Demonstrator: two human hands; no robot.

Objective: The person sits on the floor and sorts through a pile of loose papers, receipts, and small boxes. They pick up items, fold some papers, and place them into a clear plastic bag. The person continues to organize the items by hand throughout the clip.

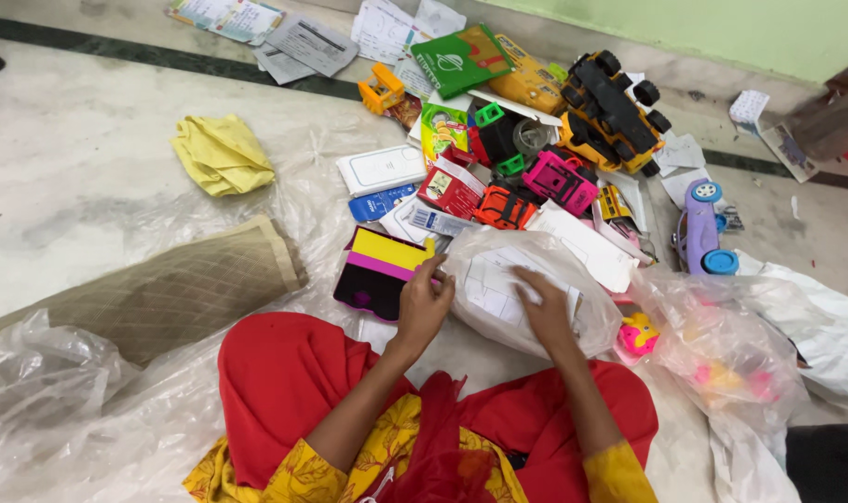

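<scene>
Centrally, low in the frame: a person sits on the floor, red trousers and a yellow patterned top visible at the bottom edge. Both hands work on a clear plastic bag (508,289) stuffed with white papers, lying just above the knees at lower centre.

Left hand (426,303): fingers curled, pinching the bag's left edge. A black box with yellow and pink stripes (379,270) lies just beside it, to the left.

Right hand (545,307): laid flat on top of the bag, fingers spread and pressing down; not closed around anything.

Above the bag, centre to upper right: a dense heap of toys and packaging. Noted: pink toy car (562,180), red-orange toy car (504,207), large yellow and black toy truck (615,110), small orange toy vehicle (382,90), green carton (459,61), red carton (450,189), white flat box (382,169). Purple toy car with blue wheels (698,228) lies apart at right.

Right of the bag: a second clear bag (722,349) with pink and yellow toys inside; a small yellow and pink toy (640,333) sits between the two bags.

Left half: crumpled yellow cloth (222,154) on pale floor, a beige quilted mat (163,293) below it, loose clear plastic sheeting (61,401) at lower left. Papers (303,42) scattered along the top edge.
</scene>
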